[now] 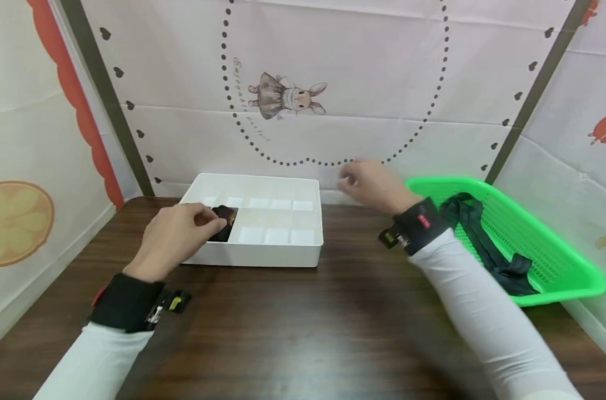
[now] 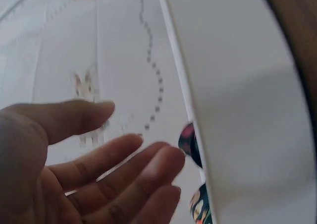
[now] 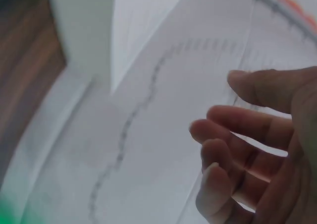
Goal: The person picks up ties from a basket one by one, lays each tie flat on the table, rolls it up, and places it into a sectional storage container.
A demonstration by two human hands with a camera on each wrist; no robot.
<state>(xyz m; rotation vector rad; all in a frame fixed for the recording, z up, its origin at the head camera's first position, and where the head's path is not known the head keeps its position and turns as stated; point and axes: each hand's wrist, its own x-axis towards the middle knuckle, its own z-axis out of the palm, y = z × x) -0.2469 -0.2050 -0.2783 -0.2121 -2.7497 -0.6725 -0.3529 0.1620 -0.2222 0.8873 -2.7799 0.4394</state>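
Left hand [image 1: 178,236]: fingers slightly parted, empty, at the dark bundle [image 1: 225,233] in the white box [image 1: 253,256], left side. Right hand [image 1: 372,184]: fingers loosely bent, empty. Apparent step: stowing; next calls for lifting the dark strap [image 1: 482,239] from the green basket [image 1: 547,244].
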